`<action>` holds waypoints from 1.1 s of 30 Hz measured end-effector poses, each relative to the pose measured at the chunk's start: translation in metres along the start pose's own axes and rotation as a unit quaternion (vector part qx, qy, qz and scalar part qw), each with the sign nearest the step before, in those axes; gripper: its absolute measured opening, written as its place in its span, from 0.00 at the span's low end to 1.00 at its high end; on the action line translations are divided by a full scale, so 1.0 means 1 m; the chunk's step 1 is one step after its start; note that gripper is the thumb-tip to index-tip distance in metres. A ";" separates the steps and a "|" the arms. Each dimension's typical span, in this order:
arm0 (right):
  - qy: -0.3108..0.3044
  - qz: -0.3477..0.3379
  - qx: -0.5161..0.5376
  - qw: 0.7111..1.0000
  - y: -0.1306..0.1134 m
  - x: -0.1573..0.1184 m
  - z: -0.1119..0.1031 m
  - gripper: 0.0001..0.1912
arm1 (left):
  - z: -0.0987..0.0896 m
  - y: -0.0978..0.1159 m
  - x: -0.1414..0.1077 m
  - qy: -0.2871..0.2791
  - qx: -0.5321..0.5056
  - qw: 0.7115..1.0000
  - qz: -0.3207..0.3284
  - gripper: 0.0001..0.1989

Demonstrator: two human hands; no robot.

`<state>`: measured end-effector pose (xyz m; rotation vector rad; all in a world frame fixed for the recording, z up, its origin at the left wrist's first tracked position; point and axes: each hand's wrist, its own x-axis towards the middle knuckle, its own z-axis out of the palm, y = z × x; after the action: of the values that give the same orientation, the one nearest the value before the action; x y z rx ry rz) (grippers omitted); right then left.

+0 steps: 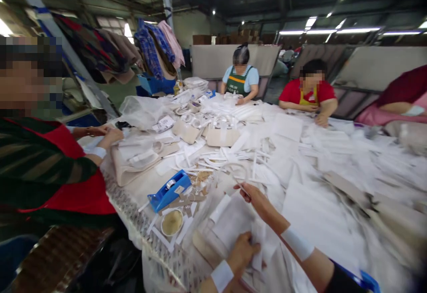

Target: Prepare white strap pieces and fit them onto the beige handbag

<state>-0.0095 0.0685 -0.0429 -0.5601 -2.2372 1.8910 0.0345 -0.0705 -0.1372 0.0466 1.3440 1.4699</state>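
Note:
A flat beige piece that looks like a bag [205,246], partly covered by a white wrapping sheet [230,221], lies in front of me at the table's near edge. My left hand [242,254] curls its fingers on the white sheet over that piece; the fingertips are partly hidden. Above and beyond it, my right hand [251,196] pinches the end of a thin pale strap [237,168], which arches up over the pile. Left of my hands are a blue tape dispenser [170,190] and a round tub with a yellowish surface [172,222].
White sheets and strips [320,213] spread over the table [156,257]. Beige bag-like pieces [222,136] lie in the middle. A co-worker's hands [110,136] work at the left; other people sit across the table. A slanted post [80,68] stands at left.

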 end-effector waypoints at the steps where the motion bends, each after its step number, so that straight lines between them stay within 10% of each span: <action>1: 0.030 0.008 0.009 0.999 0.005 -0.020 -0.021 0.22 | -0.001 -0.002 0.000 -0.013 0.007 1.000 0.004 0.19; 6: 0.110 0.127 0.013 0.986 0.053 -0.116 -0.081 0.17 | -0.010 0.003 -0.002 -0.050 0.031 0.998 0.029 0.21; 11: 0.139 0.231 -0.043 0.962 0.104 -0.163 -0.073 0.11 | -0.011 0.005 -0.006 -0.061 0.048 0.996 0.034 0.23; 22: 0.087 0.307 0.036 0.947 0.112 -0.115 -0.014 0.14 | -0.011 0.003 -0.007 -0.035 0.008 0.998 0.045 0.38; 33: -0.025 0.280 0.057 0.958 0.118 -0.099 -0.015 0.15 | -0.011 0.005 -0.016 -0.045 -0.013 0.998 0.037 0.25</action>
<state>0.1079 0.0604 -0.1438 -1.2440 -2.1290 2.2821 0.0307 -0.0882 -0.1287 0.1454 1.2607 1.5285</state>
